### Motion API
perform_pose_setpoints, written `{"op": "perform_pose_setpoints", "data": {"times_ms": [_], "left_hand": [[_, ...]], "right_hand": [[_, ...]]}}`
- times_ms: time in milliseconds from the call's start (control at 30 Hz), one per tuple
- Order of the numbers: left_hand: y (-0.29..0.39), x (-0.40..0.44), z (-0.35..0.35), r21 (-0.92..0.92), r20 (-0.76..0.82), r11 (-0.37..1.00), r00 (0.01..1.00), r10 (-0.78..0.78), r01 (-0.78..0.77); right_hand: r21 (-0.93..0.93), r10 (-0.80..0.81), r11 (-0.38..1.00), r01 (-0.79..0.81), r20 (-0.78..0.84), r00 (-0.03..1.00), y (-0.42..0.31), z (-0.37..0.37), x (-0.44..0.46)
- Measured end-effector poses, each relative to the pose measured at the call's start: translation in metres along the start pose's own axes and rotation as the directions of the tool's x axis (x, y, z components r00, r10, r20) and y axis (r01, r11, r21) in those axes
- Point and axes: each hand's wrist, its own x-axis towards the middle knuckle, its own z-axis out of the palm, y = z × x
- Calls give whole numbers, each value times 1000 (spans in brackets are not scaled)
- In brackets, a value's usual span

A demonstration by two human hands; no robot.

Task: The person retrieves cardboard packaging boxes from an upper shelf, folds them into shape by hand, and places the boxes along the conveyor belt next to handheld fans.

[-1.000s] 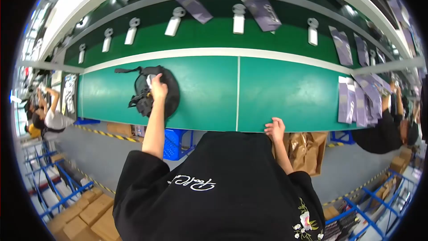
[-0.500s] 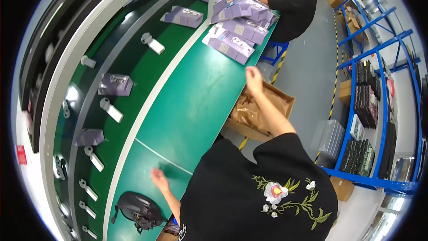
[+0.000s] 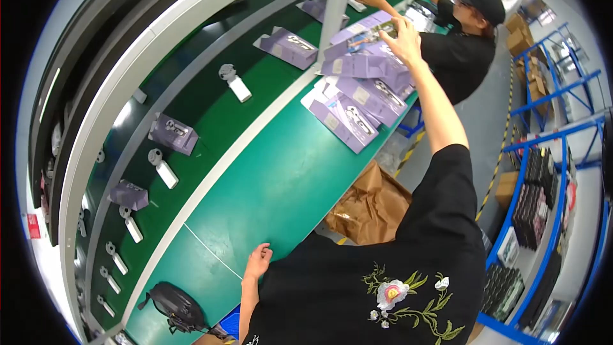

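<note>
My right hand [image 3: 403, 41] is stretched out over a pile of purple printed boxes [image 3: 348, 121], its fingers apart and curved, with nothing visible in it. The fingertips are close to the upper boxes; I cannot tell whether they touch. My left hand [image 3: 258, 259] hovers near the front edge of the green worktable [image 3: 274, 185], fingers loosely bent, holding nothing that shows. The purple boxes lie overlapping and tilted, partly hidden by my right hand.
White handheld devices [image 3: 163, 169] and purple boxes [image 3: 174, 133] sit on the green conveyor [image 3: 211, 128]. A black bag [image 3: 175, 306] rests at the table's near end. A paper-lined carton [image 3: 370, 207] stands beside the table. A co-worker [image 3: 456, 57] sits beyond the pile.
My right hand has moved forward from above the carton to over the purple boxes, and its fingers have spread. My left hand has drawn back toward my body. The view has shifted.
</note>
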Motion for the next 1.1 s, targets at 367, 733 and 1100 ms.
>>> {"op": "perform_pose_setpoints", "data": {"times_ms": [367,733,1100], "left_hand": [[4,27,-13,-27,-165,999,986,-31,27],[32,41,-2,74,-10,996,999,-46,47],[22,56,-11,-344,-75,939,997,2,-28]], "right_hand": [[-95,245,969,-227,465,851,37,92,84],[75,68,993,-96,304,950,6,74,56],[380,-315,925,-9,778,543,-97,81,-113]]}}
